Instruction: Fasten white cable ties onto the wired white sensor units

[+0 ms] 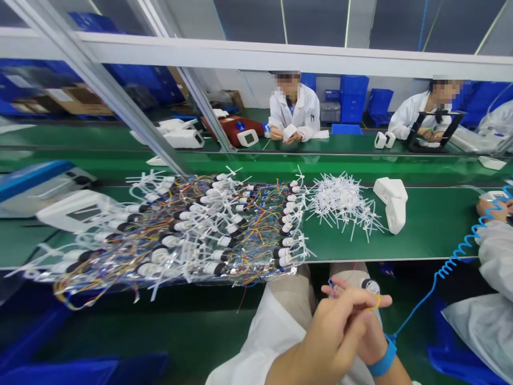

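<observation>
My left hand (331,327) crosses in front of my right hand (372,337), above my lap at the table's front edge. A small round white-and-black motor-like part (371,286) shows at the hands, its face turned up, and appears held by my right hand. A yellow wire (375,303) loops by my left fingers, which are bent together at it. The left hand hides much of the right palm and the grip. A blue wrist strap (383,359) with a coiled cord is on my right wrist.
Rows of similar parts with wires and white cable ties (256,230) cover the left table. Right of them lie a heap of white ties (340,198) and a white housing (393,203). A blue coiled cord (452,263) hangs at right. Co-workers (300,109) sit opposite; another's sleeve (497,251) is at right.
</observation>
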`<move>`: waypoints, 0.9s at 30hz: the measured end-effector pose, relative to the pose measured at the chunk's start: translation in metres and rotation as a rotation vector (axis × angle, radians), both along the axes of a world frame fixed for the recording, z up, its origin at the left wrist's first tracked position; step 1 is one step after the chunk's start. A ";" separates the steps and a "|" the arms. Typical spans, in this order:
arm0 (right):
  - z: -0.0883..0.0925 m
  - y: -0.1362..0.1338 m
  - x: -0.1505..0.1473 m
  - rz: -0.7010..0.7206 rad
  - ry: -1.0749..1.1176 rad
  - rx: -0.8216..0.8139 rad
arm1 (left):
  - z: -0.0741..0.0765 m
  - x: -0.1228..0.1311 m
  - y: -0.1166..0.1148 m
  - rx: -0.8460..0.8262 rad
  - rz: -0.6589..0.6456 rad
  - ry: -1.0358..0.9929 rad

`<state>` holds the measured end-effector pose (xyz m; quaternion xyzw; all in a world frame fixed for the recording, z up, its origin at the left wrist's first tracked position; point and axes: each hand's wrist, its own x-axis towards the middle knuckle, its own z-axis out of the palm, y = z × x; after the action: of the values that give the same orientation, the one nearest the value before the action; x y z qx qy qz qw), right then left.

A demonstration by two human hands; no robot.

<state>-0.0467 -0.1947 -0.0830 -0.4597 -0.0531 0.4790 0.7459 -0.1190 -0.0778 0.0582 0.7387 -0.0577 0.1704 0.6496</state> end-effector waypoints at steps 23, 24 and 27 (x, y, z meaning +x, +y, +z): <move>-0.002 0.005 0.003 -0.181 0.320 0.139 | -0.122 -0.017 0.011 0.398 0.162 0.265; 0.000 0.005 0.003 -0.161 0.329 0.151 | -0.123 -0.019 0.011 0.407 0.146 0.281; 0.002 0.004 0.001 -0.142 0.359 0.181 | -0.118 -0.027 0.012 0.421 0.106 0.311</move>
<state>-0.0461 -0.1903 -0.0815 -0.3004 0.0706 0.4926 0.8137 -0.1460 -0.0656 -0.0600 0.8768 0.0473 0.0728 0.4730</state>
